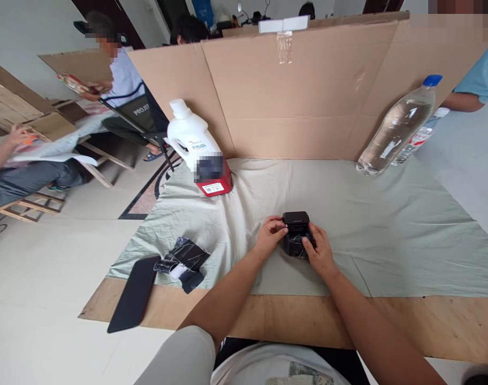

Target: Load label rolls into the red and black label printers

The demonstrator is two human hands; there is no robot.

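Observation:
In front of me on the cloth is a small black box point(296, 235), with its top part raised like a lid and something shiny, like dark plastic film, in its front part. My left hand point(270, 234) is at the box's left side, thumb and fingers pinched at its edge. My right hand point(320, 250) grips the right side, its thumb lying over the shiny front. What exactly the left fingertips pinch is too small to make out. To the left lies a crumpled heap of black wrapping point(183, 262) with a white patch.
A flat dark slab point(134, 294) overhangs the table's front left edge. A white jug with a red base point(199, 144) stands back left. A large clear bottle point(400, 128) and a smaller bottle point(420, 139) stand back right. Cardboard point(292, 96) walls the back; people sit beyond.

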